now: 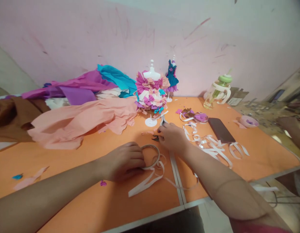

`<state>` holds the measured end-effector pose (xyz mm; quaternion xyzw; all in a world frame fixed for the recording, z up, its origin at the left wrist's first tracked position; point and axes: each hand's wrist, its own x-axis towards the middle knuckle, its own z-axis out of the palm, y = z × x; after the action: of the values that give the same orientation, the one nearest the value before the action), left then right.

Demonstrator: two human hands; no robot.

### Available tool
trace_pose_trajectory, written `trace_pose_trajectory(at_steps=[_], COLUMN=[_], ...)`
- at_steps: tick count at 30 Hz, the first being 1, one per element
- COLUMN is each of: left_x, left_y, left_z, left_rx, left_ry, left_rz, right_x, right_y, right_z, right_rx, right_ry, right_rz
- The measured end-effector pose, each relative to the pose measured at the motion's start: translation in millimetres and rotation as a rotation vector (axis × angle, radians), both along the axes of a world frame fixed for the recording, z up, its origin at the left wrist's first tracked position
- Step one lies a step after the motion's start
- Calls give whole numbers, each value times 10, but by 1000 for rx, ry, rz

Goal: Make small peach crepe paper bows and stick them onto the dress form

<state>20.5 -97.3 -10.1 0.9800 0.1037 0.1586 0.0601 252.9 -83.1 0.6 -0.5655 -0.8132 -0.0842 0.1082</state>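
Note:
My left hand (124,160) rests on the orange table (91,200) with its fingers curled over the rim of a roll of tape (153,156), whose loose white strip trails toward the front edge. My right hand (171,137) is closed around a pair of scissors (161,124); the blades point up toward the base of a small mannequin (151,94) wearing a ruffled paper dress in pink, purple and blue. A second small mannequin in a teal dress (172,76) stands behind it by the wall.
Sheets of peach, purple and teal crepe paper (79,119) are heaped at the left. Curled white backing strips (213,147), a dark phone (220,129), a baby bottle (219,90) and a small pink bowl (248,121) lie at the right. Another person's arm (292,127) reaches in at the far right.

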Motion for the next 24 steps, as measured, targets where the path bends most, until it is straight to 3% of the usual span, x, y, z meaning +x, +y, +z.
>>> trace_pose_trajectory(at_steps=[4, 8, 11, 15, 18, 22, 24], left_x=[-2, -20, -15, 35, 39, -119, -266], left_y=[-19, -11, -14, -40, -16, 215, 392], left_z=[-111, -193, -217, -274, -320, -252, -169], left_rx=[-6, 59, -23, -211, -230, -157, -29], left_ry=[-5, -50, -12, -35, -81, -117, -81], left_rz=[131, 180, 289, 352, 373, 645, 773], right_x=[55, 115, 136, 87, 8, -56, -69], right_y=[24, 65, 74, 40, -8, -70, -106], right_z=[-1, 36, 57, 71, 90, 139, 179], right_rx=[-111, -183, -209, -82, 12, -32, -98], right_ry=[-47, -69, -70, -57, 5, -1, -24], right_rz=[-11, -33, -82, -62, 20, 108, 163])
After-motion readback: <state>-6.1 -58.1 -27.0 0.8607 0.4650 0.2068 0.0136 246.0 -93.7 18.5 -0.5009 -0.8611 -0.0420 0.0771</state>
